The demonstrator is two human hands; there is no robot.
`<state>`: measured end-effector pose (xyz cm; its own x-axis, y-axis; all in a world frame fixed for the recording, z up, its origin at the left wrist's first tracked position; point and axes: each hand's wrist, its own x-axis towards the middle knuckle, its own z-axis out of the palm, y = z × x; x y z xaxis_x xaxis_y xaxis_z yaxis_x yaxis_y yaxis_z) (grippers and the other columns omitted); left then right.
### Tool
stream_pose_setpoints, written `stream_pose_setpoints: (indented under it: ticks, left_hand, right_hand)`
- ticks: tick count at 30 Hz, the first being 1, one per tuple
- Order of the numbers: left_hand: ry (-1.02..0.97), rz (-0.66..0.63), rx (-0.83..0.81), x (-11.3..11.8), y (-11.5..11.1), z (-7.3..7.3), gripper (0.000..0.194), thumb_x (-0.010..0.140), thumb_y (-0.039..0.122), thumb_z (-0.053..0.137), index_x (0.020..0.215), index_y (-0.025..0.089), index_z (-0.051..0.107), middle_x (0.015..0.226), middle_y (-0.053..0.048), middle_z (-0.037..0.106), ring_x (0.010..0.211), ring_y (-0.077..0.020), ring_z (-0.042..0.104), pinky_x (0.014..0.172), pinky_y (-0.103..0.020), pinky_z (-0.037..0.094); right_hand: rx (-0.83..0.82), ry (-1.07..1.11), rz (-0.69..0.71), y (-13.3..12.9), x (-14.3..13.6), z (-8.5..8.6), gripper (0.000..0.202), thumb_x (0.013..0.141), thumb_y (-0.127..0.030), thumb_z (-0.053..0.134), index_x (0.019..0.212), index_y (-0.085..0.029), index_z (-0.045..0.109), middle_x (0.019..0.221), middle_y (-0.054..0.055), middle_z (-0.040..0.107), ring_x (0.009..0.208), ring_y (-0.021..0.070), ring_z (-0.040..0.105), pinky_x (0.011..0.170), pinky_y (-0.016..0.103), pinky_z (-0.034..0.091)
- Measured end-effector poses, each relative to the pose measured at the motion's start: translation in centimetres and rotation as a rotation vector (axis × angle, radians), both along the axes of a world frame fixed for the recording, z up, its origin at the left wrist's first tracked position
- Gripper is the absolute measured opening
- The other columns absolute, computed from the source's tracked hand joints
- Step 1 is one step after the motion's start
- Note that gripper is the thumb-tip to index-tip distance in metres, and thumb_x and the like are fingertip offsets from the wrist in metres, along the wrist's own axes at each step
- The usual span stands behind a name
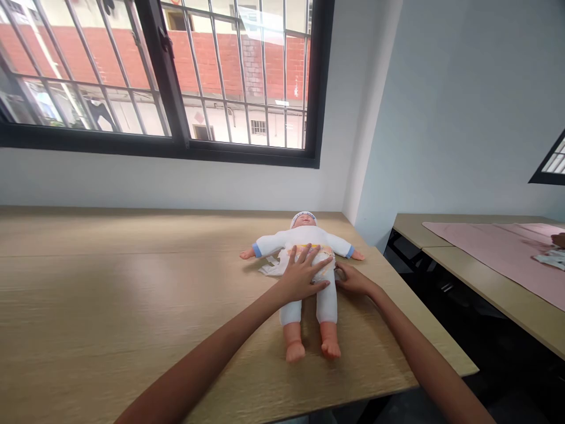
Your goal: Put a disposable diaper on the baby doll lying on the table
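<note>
While a baby doll point(306, 235) lies on its back near the right end of the wooden surface point(132, 306), its head points away toward the wall and its bare feet point(295, 352) toward the person. It wears a white, long-sleeved outfit with light blue cuffs point(256, 250), its arms stretched straight out to both sides and its legs slightly apart. A white cap point(303, 214) with a dark patterned band covers the top of the head. Over the belly sits a diaper point(326, 250), white with an orange-and-yellow print along its upper part; a crumpled white flap point(272, 270) sticks out onto the surface on the person's left.

Of the two hands, the left hand point(304, 278) lies flat across the diaper's front, fingers spread wide. The right hand point(352, 278) is bent in against the doll's other hip; its fingertips are partly hidden, so I cannot tell whether they grip anything.
</note>
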<state>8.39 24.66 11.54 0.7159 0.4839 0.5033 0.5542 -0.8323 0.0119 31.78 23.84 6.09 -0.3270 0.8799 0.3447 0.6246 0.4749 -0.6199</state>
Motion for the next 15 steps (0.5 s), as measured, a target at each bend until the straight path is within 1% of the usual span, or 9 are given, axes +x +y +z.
stream_pose_setpoints:
  ticks: [3, 4, 7, 9, 11, 13, 15]
  left_hand:
    - [0.002, 0.001, 0.012, 0.0, 0.2, -0.3, 0.057, 0.086, 0.058, 0.045, 0.139, 0.040, 0.038, 0.147, -0.003, 0.038, 0.135, -0.0390, 0.028, 0.111, -0.062, 0.011]
    - [0.012, 0.000, 0.012, 0.0, 0.3, -0.4, 0.057, 0.086, 0.058, 0.044, 0.139, 0.040, 0.037, 0.147, -0.003, 0.036, 0.135, -0.0390, 0.027, 0.110, -0.063, 0.010]
    - [0.059, 0.004, 0.011, 0.0, 0.5, -0.6, 0.058, 0.087, 0.059, 0.041, 0.141, 0.039, 0.033, 0.150, -0.007, 0.031, 0.137, -0.0388, 0.024, 0.108, -0.066, 0.011]
    - [0.077, 0.015, 0.020, 0.0, 0.6, -0.6, 0.056, 0.089, 0.057, 0.039, 0.142, 0.039, 0.031, 0.151, -0.008, 0.029, 0.138, -0.0382, 0.023, 0.107, -0.066, 0.011]
    - [0.078, 0.026, 0.039, 0.0, 0.7, -0.7, 0.052, 0.092, 0.053, 0.036, 0.142, 0.041, 0.029, 0.151, -0.007, 0.029, 0.138, -0.0366, 0.022, 0.108, -0.065, 0.011]
    - [0.072, 0.030, 0.071, -0.1, 0.8, -0.7, 0.049, 0.094, 0.049, 0.033, 0.142, 0.042, 0.028, 0.151, -0.005, 0.029, 0.139, -0.0347, 0.023, 0.109, -0.063, 0.012]
    - [0.074, 0.031, 0.111, -0.1, 0.8, -0.6, 0.048, 0.094, 0.047, 0.033, 0.142, 0.041, 0.029, 0.151, -0.005, 0.030, 0.138, -0.0340, 0.025, 0.109, -0.062, 0.013]
  right_hand:
    - [0.082, -0.035, -0.133, 0.5, 0.4, -0.6, 0.024, 0.072, -0.016, 0.060, 0.096, -0.017, 0.063, 0.101, 0.009, 0.066, 0.094, 0.0259, 0.058, 0.088, 0.042, 0.044]
    - [0.110, -0.035, -0.170, 0.7, 0.5, -0.7, 0.024, 0.071, -0.013, 0.058, 0.094, -0.017, 0.063, 0.099, 0.009, 0.066, 0.093, 0.0253, 0.058, 0.087, 0.041, 0.044]
    - [0.115, 0.024, -0.199, 0.9, 0.6, -1.0, 0.032, 0.070, -0.008, 0.054, 0.100, -0.017, 0.062, 0.101, 0.008, 0.065, 0.089, 0.0227, 0.058, 0.085, 0.039, 0.044]
    - [0.061, 0.101, -0.206, 0.9, 0.6, -1.0, 0.035, 0.071, -0.011, 0.054, 0.106, -0.017, 0.060, 0.100, 0.008, 0.065, 0.084, 0.0204, 0.058, 0.080, 0.036, 0.046]
    - [0.003, 0.200, -0.226, 0.8, 0.5, -0.7, 0.036, 0.072, -0.018, 0.058, 0.108, -0.017, 0.058, 0.099, 0.007, 0.064, 0.079, 0.0182, 0.058, 0.076, 0.034, 0.047]
    - [-0.043, 0.310, -0.226, 0.8, 0.4, -0.2, 0.037, 0.071, -0.025, 0.063, 0.107, -0.017, 0.058, 0.095, 0.005, 0.063, 0.075, 0.0167, 0.057, 0.073, 0.032, 0.047]
    - [-0.088, 0.440, -0.209, 0.9, 0.4, 0.5, 0.035, 0.070, -0.029, 0.064, 0.103, -0.017, 0.059, 0.086, 0.003, 0.063, 0.073, 0.0159, 0.058, 0.072, 0.031, 0.047]
